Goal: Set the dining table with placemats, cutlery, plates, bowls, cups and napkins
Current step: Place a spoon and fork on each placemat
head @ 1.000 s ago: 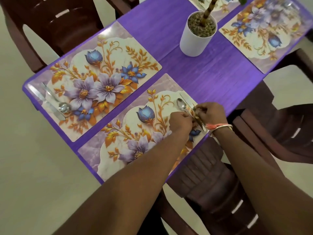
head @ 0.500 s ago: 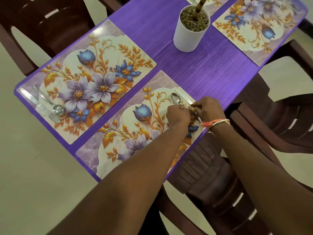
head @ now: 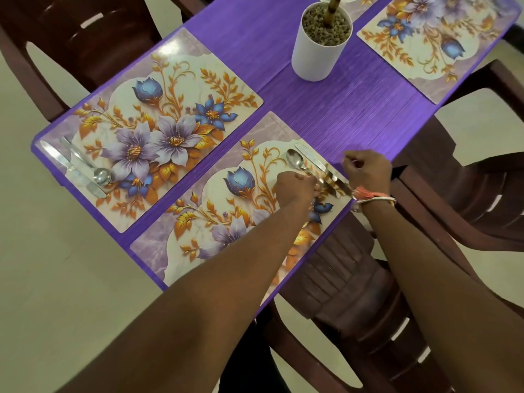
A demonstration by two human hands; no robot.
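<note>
Left hand (head: 295, 186) fingers (head: 310, 180) pinch spoon (head: 295, 159) handle, knife (head: 312, 158) alongside.

I have only the head camera, looking forward and steeply down on the purple table (head: 326, 114) from close above its near end. Both forearms (head: 226, 279) enter from the bottom edge; the tabletop runs off far right.

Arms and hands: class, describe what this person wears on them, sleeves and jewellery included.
Both forearms are bare, no sleeves showing. The right hand has at its wrist an orange-pink thread with a frayed tuft and a thin pale bangle. The left hand wears nothing visible.
</note>
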